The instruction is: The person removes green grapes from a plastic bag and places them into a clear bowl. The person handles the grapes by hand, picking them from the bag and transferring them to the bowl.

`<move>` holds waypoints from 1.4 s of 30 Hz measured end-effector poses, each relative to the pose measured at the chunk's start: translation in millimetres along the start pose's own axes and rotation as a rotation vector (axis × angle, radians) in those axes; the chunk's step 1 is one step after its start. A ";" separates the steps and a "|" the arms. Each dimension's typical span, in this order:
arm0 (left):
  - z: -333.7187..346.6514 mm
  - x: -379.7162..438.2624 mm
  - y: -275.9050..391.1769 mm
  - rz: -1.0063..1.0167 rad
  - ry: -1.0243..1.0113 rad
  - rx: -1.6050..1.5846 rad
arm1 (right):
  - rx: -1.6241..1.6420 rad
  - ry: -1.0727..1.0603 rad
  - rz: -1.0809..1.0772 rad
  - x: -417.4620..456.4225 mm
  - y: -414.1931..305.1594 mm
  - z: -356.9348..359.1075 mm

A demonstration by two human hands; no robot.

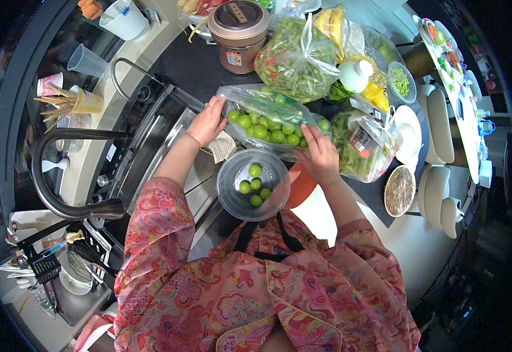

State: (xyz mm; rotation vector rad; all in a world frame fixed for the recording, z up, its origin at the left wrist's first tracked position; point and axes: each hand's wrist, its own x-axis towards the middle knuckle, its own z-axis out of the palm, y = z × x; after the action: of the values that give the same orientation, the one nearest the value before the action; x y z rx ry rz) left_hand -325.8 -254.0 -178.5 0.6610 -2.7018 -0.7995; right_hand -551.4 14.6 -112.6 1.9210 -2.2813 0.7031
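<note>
A clear plastic container of round green fruit (277, 136) lies before me, with a transparent plastic film or bag (273, 105) over its far part. My left hand (208, 122) is at the film's left end, its fingertips on the plastic. My right hand (319, 154) touches the right front edge near the fruit, fingers bent. Whether either hand grips the plastic is hard to tell. Nearer to me stands a round clear plastic bowl (229, 198) with several of the green fruits in it. A beige cloth (221, 146) lies between my left hand and the bowl.
Behind stand a brown lidded canister (238, 39) and a tied bag of green pods (295, 57). Another bag of greens (361, 149), a white-capped bottle (355, 75) and a plate (400, 191) are on the right. A sink with a dark faucet (42, 176) lies left.
</note>
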 end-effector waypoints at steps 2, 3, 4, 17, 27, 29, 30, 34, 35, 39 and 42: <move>-3.2 4.8 -0.6 -0.014 -0.026 0.049 | -0.069 -0.117 0.068 14.2 -7.3 -11.9; -5.1 9.0 1.5 0.016 -0.011 0.081 | -0.106 -0.176 0.104 19.1 -8.9 -14.6; -6.9 13.4 3.9 0.046 0.005 0.113 | -0.116 -0.268 0.175 23.2 -8.0 -13.0; 27.1 2.7 -21.0 -0.397 0.040 -1.181 | 0.537 -0.106 0.224 57.9 2.8 -23.7; 40.3 -11.6 -5.1 -0.442 0.022 -1.271 | 0.153 -0.391 -0.685 165.0 -38.1 77.0; 42.0 -10.1 -6.7 -0.417 -0.010 -1.217 | 0.056 -0.492 -0.663 175.8 -37.3 84.7; 41.5 -10.4 -6.7 -0.433 -0.018 -1.169 | 0.010 -0.542 -0.654 180.3 -39.1 86.7; 31.9 -5.7 1.9 -0.359 -0.037 -1.040 | -0.106 -0.670 -0.552 188.0 -42.9 101.6; 31.6 -6.1 1.9 -0.355 -0.031 -1.013 | -0.118 -0.712 -0.516 190.0 -44.6 105.1; 28.9 -8.1 -0.2 -0.382 -0.023 -0.950 | -0.154 -0.826 -0.398 199.3 -62.5 98.2; 26.0 -7.0 0.9 -0.378 -0.023 -0.905 | -0.173 -0.848 -0.374 199.5 -63.6 97.7</move>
State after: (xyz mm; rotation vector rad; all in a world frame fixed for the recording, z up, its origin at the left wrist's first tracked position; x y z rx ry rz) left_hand -329.2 -238.2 -200.0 0.8963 -1.8934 -1.9263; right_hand -510.9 -212.9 -112.3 2.7783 -2.0763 -0.4280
